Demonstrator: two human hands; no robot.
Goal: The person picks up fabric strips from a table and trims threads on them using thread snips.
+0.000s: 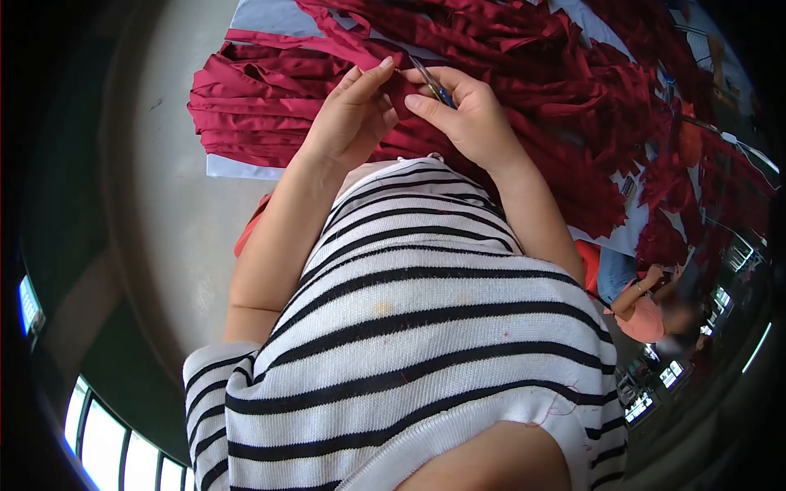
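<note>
My left hand (pixel 354 114) is closed, its thumb and fingers pinching the end of a dark red fabric strip (pixel 348 42). A pair of thread snips (pixel 434 84) is held in my right hand (pixel 471 114), with the blades pointing up and left, near the pinched end. The right thumb and index finger are around the snips, and the fingertips come close to the left hand's. Under and beyond both hands lies a large heap of long red fabric strips (pixel 254 110). Whether a loose thread runs between the hands is too small to tell.
The heap lies on a white-covered table (pixel 237 168), whose near edge is close to my body. More red fabric (pixel 659 237) hangs at the right. Another person in an orange top (pixel 640 317) sits at the far right. Grey floor (pixel 176 204) shows at left.
</note>
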